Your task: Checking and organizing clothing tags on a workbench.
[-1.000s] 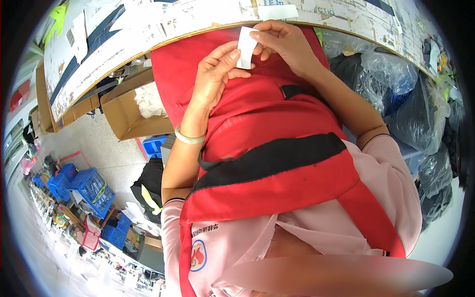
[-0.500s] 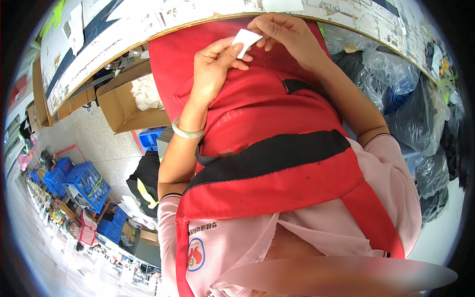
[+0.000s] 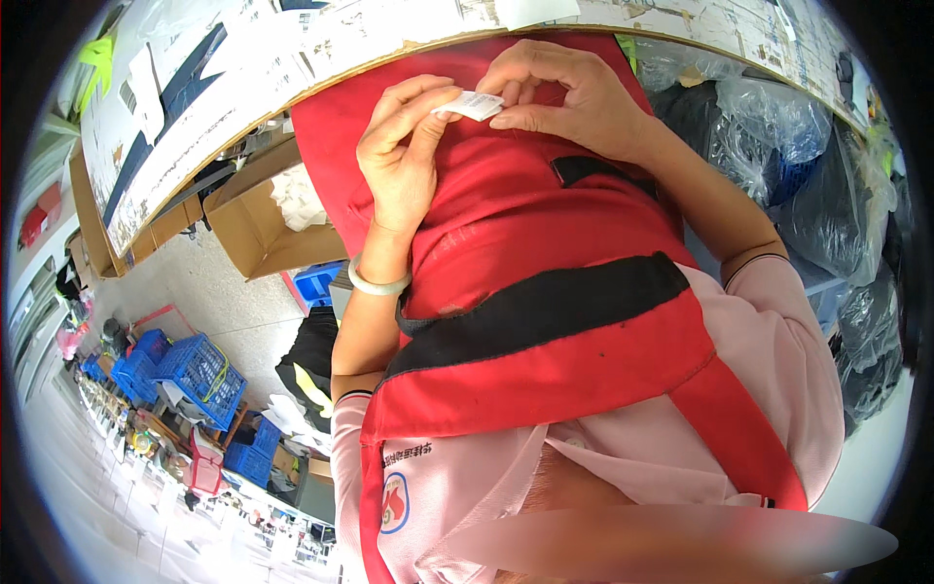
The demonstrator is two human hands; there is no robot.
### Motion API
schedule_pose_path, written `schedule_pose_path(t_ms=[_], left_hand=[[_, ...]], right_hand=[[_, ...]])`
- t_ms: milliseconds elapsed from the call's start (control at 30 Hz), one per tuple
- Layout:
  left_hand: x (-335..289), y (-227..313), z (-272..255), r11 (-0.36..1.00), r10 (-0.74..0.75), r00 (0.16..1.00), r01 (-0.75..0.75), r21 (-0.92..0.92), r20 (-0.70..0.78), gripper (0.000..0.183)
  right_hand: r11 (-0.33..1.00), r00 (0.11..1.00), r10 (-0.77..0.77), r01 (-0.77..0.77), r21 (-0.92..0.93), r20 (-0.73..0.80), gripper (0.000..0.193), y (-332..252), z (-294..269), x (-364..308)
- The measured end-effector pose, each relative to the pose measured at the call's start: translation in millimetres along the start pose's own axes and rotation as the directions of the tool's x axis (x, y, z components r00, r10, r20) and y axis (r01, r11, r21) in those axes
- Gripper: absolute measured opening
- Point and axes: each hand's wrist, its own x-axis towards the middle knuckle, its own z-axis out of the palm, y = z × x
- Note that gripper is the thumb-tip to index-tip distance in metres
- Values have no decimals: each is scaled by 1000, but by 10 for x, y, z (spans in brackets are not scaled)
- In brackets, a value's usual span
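Observation:
A small white label (image 3: 471, 105) with fine print, apparently folded or stacked, is held above my lap near the table edge. My left hand (image 3: 401, 154) pinches its left end between thumb and fingers. At the label's right end, my right hand (image 3: 582, 105) has its thumb and curled fingertips closed around the corner. Below both hands lies the red apron (image 3: 525, 224) that I wear, with a black band across it.
Just beyond my hands runs the worn white table edge (image 3: 350, 54). An open cardboard box (image 3: 243, 219) with pale scraps stands at left. Blue crates (image 3: 199, 375) sit on the floor farther left. Clear and dark plastic bags (image 3: 827, 209) are piled at right.
The label has tilted and turned, so its printed side now shows. My left hand has shifted left and down; my right hand has come down, its fingers closing at the label's right end.

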Motion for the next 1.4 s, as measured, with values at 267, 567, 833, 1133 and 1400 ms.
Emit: schedule_pose_path(t_ms=[267,567,833,1133,1400], left_hand=[[9,3,0,1000,7,1000,-7,-8,-5,19],[5,-32,-25,998,-57,997,58,-13,48,19],[-18,-25,-23,957,-178,982,186,-221,56,21],[-37,-62,16,942,-226,968,245,-229,108,25],[-17,-67,-143,458,-399,795,605,-651,458,46]], right_hand=[[1000,1000,-15,15,22,-3,23,47,-36,-11],[997,997,-58,61,-56,46,18,123,-114,-4],[996,999,29,-32,89,30,20,124,-103,7],[984,996,-91,86,-156,-23,18,78,28,59],[996,995,-88,88,-11,-54,19,251,-40,63]])
